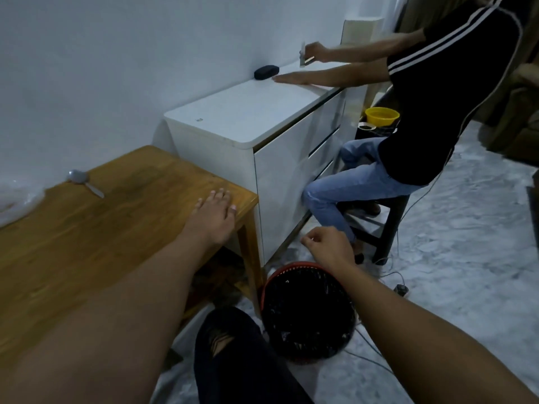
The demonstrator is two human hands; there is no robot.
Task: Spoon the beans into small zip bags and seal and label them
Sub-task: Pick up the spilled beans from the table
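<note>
Spoon (78,177) well left of left grip (215,216)

Worn on the head, wide-angle, facing forward and down, turned toward the far right corner of the table (87,234) and a white cabinet (233,118) beyond. Close over both forearms, left hand (214,218) and right hand (329,246) mid-frame; floor (452,258) at right.
</note>
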